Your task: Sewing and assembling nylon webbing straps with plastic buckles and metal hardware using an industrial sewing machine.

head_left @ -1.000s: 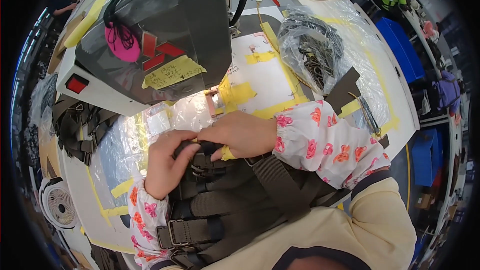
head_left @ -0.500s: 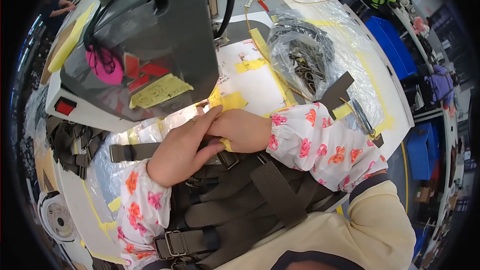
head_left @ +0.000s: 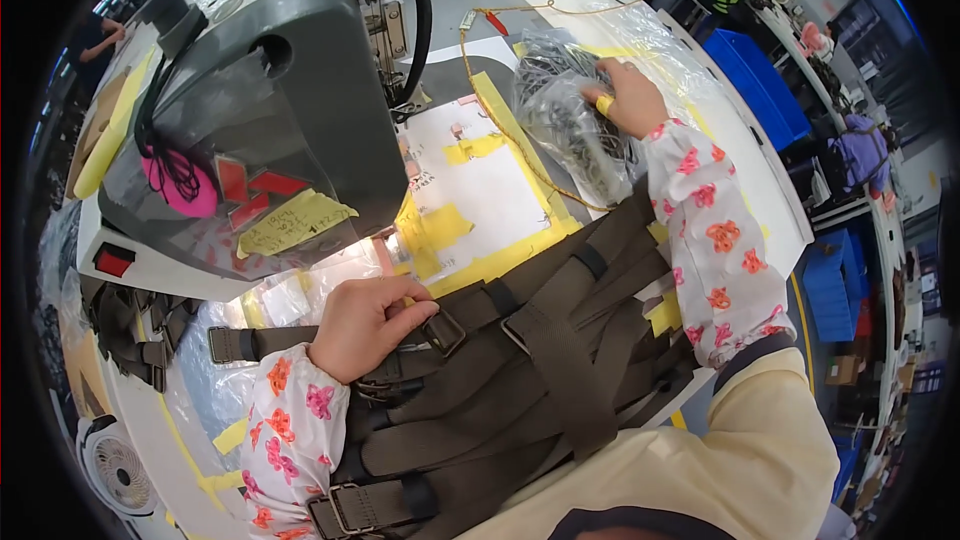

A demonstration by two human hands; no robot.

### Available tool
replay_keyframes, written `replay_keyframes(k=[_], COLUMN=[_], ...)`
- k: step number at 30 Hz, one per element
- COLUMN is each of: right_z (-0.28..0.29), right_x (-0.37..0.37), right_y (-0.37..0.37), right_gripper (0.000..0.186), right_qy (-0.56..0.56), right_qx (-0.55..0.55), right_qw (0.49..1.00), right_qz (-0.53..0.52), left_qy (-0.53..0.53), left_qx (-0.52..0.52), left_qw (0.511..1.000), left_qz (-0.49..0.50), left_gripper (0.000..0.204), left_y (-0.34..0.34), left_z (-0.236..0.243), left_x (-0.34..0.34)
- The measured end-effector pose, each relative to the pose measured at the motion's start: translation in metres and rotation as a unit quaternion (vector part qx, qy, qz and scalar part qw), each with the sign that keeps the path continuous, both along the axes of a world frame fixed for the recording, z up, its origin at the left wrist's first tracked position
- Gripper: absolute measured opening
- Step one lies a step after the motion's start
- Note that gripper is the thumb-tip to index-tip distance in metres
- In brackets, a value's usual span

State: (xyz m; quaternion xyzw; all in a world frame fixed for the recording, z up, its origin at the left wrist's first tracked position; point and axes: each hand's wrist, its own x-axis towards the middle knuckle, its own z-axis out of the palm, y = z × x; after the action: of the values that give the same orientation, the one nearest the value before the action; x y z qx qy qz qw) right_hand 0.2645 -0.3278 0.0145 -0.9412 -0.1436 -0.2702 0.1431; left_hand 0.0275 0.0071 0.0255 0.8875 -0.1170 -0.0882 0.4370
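My left hand [head_left: 365, 325] pinches a dark brown webbing strap between thumb and fingers, right beside a metal buckle [head_left: 444, 332]. Several layers of this webbing [head_left: 465, 420] spread across the table edge and my lap, with more buckles and black loops among them. Farther off to the right, my right hand [head_left: 637, 100] grips the upper right side of a clear plastic bag [head_left: 570, 105] filled with dark cords or narrow straps. Yellow tape wraps one of its fingers. The lower part of the bag is blurred.
A grey sewing machine head [head_left: 340, 110] stands at the left. Yellow-taped white sheets [head_left: 470, 175] lie beside it, crossed by a tan cord [head_left: 480, 95]. Blue bins [head_left: 755, 85] stand beyond the table's right edge. A small fan [head_left: 118, 465] is at lower left.
My right hand has left my left hand and moved up and right to the plastic bag. The webbing now spreads farther right over the table. My left hand stays near the buckle.
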Motion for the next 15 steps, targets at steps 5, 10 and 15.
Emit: replay_keyframes(k=[5, 10, 15], right_z=[0.04, 0.086, 0.041], right_x=[0.024, 0.039, -0.017], right_y=[0.044, 0.101, 0.104], right_gripper=[0.025, 0.022, 0.017], right_qy=[0.031, -0.058, 0.023], right_qx=[0.149, 0.097, 0.013], right_qw=[0.987, 0.985, 0.976], right_qz=[0.051, 0.134, 0.216], left_qy=[-0.023, -0.019, -0.019], left_qx=[0.018, 0.03, 0.066], left_qw=[0.999, 0.999, 0.998], left_qz=[-0.02, 0.01, -0.016], left_gripper=[0.013, 0.014, 0.015], left_y=[-0.006, 0.002, 0.003], left_z=[0.0, -0.003, 0.01], left_x=[0.007, 0.0, -0.003])
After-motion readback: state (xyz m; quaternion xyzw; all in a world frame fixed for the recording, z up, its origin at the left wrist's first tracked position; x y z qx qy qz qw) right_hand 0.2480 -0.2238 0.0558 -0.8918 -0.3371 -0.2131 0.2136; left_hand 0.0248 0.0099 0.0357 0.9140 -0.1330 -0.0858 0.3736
